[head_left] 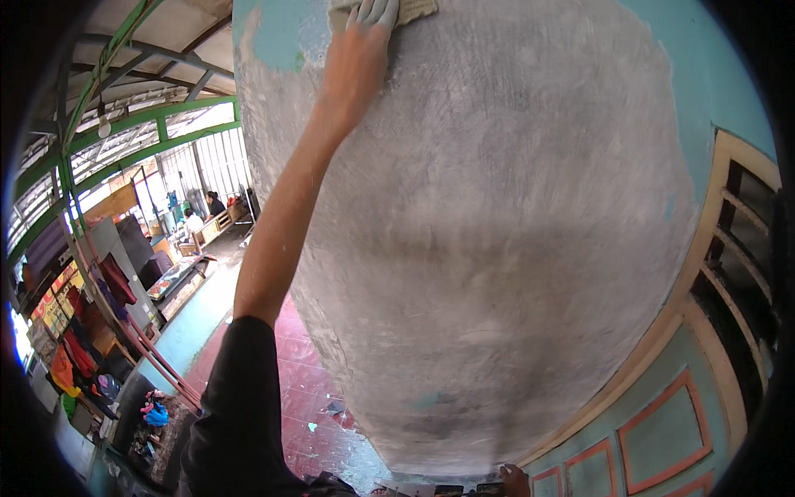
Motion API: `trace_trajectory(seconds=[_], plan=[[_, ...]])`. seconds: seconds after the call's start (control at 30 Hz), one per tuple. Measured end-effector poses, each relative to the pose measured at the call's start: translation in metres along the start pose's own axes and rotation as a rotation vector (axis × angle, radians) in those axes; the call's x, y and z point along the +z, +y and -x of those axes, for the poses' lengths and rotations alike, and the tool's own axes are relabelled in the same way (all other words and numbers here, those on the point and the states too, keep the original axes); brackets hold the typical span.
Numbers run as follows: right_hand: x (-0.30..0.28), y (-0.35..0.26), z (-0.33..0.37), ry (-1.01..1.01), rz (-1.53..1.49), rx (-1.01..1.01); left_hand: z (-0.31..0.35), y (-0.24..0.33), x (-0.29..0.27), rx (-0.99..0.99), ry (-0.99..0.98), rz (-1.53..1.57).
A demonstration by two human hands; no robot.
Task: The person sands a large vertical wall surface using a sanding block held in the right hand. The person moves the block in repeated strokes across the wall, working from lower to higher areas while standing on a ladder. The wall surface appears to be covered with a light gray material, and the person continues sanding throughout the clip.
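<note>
Left arm: I'm stretching it toward 1 o'clock, left hand (pixel 364 33) clamping a beige sheet (pixel 416 10) against the grey wall (pixel 497 207).
Sheet: sitting at 12, long axis running 9-to-3.
Right hand (pixel 514 480): showing at 5; I can't tell its grip.
Surroundings: slatted window (pixel 745 211) bordering at 3, red floor (pixel 302 373) showing at 7.

the left hand (pixel 361 43) is blurred, the top edge cropping its fingers (pixel 377 12) and the tan piece (pixel 416 10) beneath them, whose material cannot be told. the lower edge crops the right hand (pixel 514 480); its grip is unclear. dark objects (pixel 450 489) beside it are cut off too. two distant people (pixel 215 205) are too small to make out, and the window (pixel 739 263) is too dark to see through.
</note>
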State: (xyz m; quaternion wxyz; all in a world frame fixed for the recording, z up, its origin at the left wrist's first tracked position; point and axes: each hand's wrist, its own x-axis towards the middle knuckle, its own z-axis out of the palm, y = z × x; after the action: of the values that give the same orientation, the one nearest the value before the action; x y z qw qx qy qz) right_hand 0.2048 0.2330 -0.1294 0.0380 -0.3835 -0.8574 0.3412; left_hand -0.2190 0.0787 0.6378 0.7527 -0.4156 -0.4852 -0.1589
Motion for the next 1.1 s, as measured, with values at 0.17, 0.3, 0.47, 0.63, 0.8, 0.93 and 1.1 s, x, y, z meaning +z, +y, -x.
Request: trace_trajectory(seconds=[0.17,0.3,0.47,0.63,0.8,0.93,1.1], plan=[[-0.016,-0.021,0.007,-0.011,-0.132,0.116,0.067,0.032,-0.012,-0.094,-0.132,0.026],[-0.018,-0.018,0.002,0.096,-0.225,0.043,0.046,0.013,-0.007,-0.118,-0.083,-0.05],[-0.029,-0.034,0.013,0.148,-0.13,0.022,0.035,0.015,-0.007,-0.141,-0.085,-0.093],[-0.032,-0.043,0.016,0.187,-0.089,-0.001,0.058,0.027,-0.018,-0.149,-0.161,-0.195],[-0.033,-0.052,0.015,0.215,-0.024,-0.054,0.032,0.012,-0.022,-0.159,-0.145,-0.287],[-0.043,-0.057,0.016,0.215,-0.031,-0.005,0.061,0.019,-0.027,-0.134,-0.153,-0.219],[-0.035,-0.057,0.017,0.191,-0.057,-0.007,0.045,0.013,-0.028,-0.16,-0.18,-0.309]])
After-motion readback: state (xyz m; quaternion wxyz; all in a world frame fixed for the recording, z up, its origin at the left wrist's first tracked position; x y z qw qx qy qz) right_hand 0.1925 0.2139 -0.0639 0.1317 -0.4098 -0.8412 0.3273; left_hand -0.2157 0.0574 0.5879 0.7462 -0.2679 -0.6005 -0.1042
